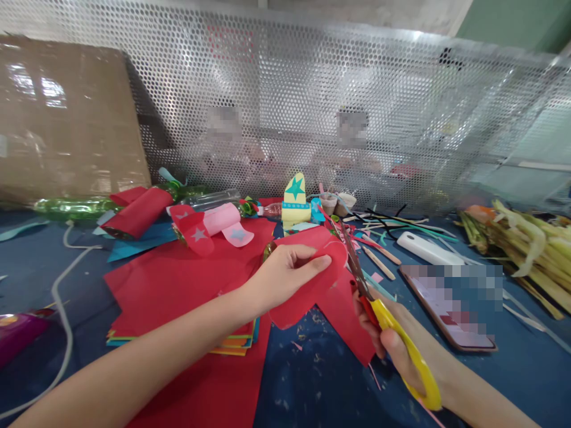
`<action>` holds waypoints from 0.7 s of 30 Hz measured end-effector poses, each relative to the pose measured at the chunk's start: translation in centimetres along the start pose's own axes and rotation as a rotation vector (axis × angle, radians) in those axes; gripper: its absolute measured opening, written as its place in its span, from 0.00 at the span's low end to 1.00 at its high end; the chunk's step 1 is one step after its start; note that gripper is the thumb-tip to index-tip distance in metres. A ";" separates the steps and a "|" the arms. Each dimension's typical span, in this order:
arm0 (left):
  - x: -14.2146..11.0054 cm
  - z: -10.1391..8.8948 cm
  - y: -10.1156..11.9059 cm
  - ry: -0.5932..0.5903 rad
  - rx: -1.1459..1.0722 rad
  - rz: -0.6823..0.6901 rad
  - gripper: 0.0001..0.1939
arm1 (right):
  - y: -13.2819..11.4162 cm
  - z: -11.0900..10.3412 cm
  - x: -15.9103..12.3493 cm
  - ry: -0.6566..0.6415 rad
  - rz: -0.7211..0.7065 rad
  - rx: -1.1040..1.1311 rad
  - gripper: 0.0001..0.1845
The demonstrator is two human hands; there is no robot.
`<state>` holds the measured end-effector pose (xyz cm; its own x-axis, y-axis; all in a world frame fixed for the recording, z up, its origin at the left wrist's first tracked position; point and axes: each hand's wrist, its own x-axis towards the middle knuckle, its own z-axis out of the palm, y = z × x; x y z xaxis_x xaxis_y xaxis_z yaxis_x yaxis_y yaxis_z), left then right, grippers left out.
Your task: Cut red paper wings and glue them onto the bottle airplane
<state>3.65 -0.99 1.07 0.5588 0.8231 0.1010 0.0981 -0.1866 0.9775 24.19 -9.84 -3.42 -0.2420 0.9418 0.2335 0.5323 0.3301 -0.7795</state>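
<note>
My left hand (285, 273) pinches a piece of red paper (330, 297) and holds it above the blue table (312, 380). My right hand (397, 345) grips yellow-handled scissors (383, 315). Their blades point up and away along the paper's right edge. More red sheets (178, 285) lie under my left forearm, on top of a stack of coloured paper (236, 345).
Paper-wrapped bottles (138, 211) and a yellow paper shape with a teal star (295, 202) stand behind. A phone (450, 303) lies at right beside a white case (426, 248), sticks and green stalks (521, 244). A perforated metal screen (312, 101) and cardboard (66, 119) back the table; two people sit beyond.
</note>
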 end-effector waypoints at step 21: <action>0.4 -1.4 0.6 -0.098 0.144 0.000 0.16 | -1.5 -1.0 0.6 -0.035 0.089 -0.022 0.37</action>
<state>2.80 -0.06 1.99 0.6354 0.7685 0.0754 0.2112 -0.2668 0.9403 24.03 -9.74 -1.56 -0.2209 0.9647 0.1433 0.5702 0.2469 -0.7835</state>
